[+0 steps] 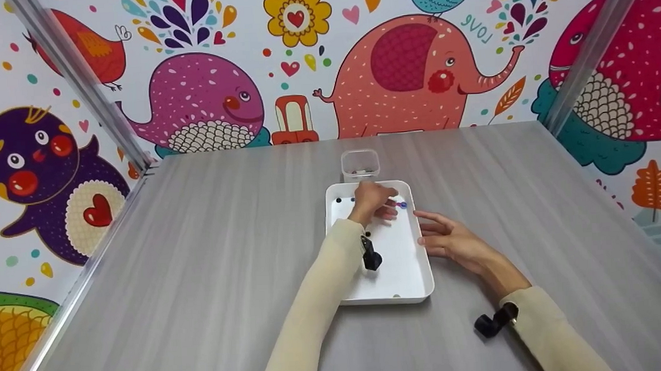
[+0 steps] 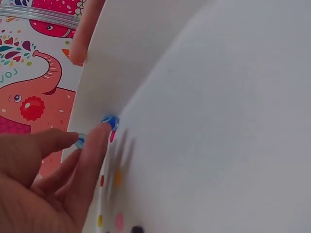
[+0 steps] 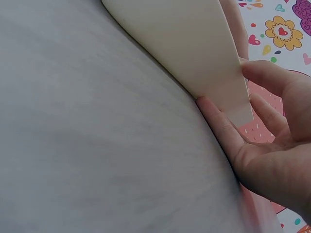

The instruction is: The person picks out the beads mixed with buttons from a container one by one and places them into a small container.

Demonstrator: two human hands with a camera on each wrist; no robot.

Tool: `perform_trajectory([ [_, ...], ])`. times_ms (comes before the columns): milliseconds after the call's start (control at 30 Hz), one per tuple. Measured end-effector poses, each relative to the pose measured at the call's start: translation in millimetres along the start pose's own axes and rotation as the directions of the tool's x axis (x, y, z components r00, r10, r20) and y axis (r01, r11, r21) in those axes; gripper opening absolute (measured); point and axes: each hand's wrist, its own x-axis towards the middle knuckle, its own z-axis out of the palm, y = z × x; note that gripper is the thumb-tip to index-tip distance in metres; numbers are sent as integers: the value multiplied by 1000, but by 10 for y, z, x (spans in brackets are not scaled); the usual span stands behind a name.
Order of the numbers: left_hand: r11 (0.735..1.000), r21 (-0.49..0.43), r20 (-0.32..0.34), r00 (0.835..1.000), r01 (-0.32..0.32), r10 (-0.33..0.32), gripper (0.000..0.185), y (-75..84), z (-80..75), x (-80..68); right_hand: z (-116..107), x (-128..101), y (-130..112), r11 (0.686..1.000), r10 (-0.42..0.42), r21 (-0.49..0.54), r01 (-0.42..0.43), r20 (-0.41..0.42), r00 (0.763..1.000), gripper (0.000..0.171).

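Note:
A white rectangular tray (image 1: 390, 277) lies on the table. My left hand (image 1: 373, 200) reaches over its far part. In the left wrist view, thumb and finger pinch a small clear-and-blue marble (image 2: 80, 141). Just beside those fingertips, a darker blue marble (image 2: 110, 121) rests in the tray against its wall; a finger overlaps it, and contact is hard to tell. My right hand (image 1: 458, 244) is at the tray's right side, its extended fingers (image 3: 221, 124) touching the outer wall. Small dark balls (image 1: 338, 200) lie in the tray, partly hidden behind the left arm.
A clear plastic box (image 1: 360, 163) with small pieces inside stands behind the tray. A small greenish piece (image 1: 396, 296) lies at the tray's near edge. The grey table (image 1: 227, 257) ends at a wall printed with cartoon animals, with metal posts (image 1: 75, 79) at its corners.

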Motion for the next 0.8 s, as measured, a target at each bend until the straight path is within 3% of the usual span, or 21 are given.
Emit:
perform_trajectory([
  [333, 1000, -24, 6, 1000, -2, 2, 12, 53, -114, -90, -14, -13, 16, 1000, -9, -11, 9, 4, 1000, 81],
  [600, 1000, -17, 18, 1000, 9, -9, 22, 140, -261, -141, -1, -12, 7, 1000, -2, -16, 2, 0, 1000, 81],
  [800, 1000, -4, 37, 999, -21, 21, 23, 166, -377, -156, 11, 3, 5, 1000, 0, -21, 0, -2, 1000, 82],
])
